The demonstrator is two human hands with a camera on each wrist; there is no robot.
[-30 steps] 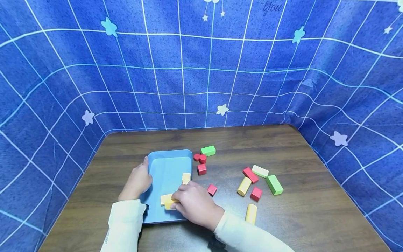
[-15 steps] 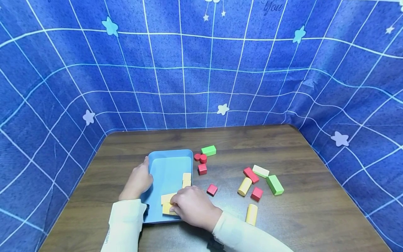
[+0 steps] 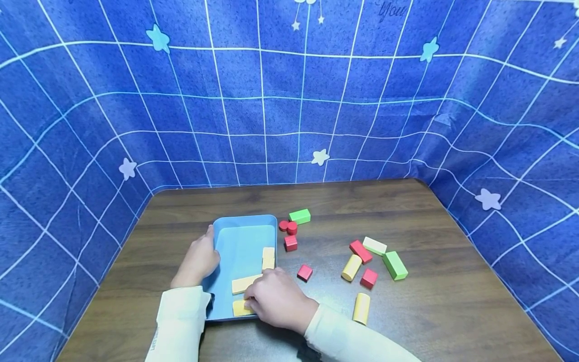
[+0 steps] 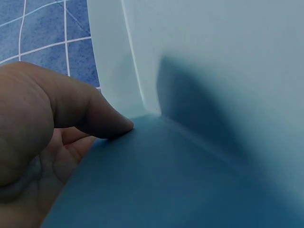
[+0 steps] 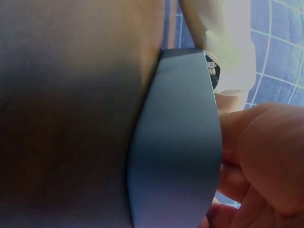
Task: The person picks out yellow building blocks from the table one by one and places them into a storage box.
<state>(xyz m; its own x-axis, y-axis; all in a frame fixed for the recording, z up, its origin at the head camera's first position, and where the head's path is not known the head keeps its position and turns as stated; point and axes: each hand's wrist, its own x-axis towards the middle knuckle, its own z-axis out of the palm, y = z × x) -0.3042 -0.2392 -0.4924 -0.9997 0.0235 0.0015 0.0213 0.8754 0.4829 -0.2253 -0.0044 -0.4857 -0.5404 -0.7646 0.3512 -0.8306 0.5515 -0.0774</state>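
A blue tray [image 3: 237, 246] lies on the wooden table. My left hand [image 3: 199, 259] grips its left wall, the thumb inside and the fingers outside, as the left wrist view shows. At the tray's near end, my right hand [image 3: 282, 301] pinches a yellow block [image 3: 242, 307], whose right part is hidden behind the fingers. Just beyond that block lies a long pale-yellow block [image 3: 244, 284], its right end close to the right hand. Small pale-yellow blocks [image 3: 268, 257] line the tray's right wall. In the right wrist view the tray's outer wall [image 5: 175, 137] covers the held block.
Right of the tray are red round pieces [image 3: 291, 228], a green block [image 3: 299, 216] and red cubes [image 3: 305, 272]. Farther right lie yellow cylinders [image 3: 351, 268], a red block [image 3: 360, 251] and a larger green block [image 3: 395, 265]. A blue curtain [image 3: 289, 115] surrounds the table.
My right hand has moved the yellow block toward the tray's near wall, away from the long pale block it overlapped. The left hand stays on the tray wall.
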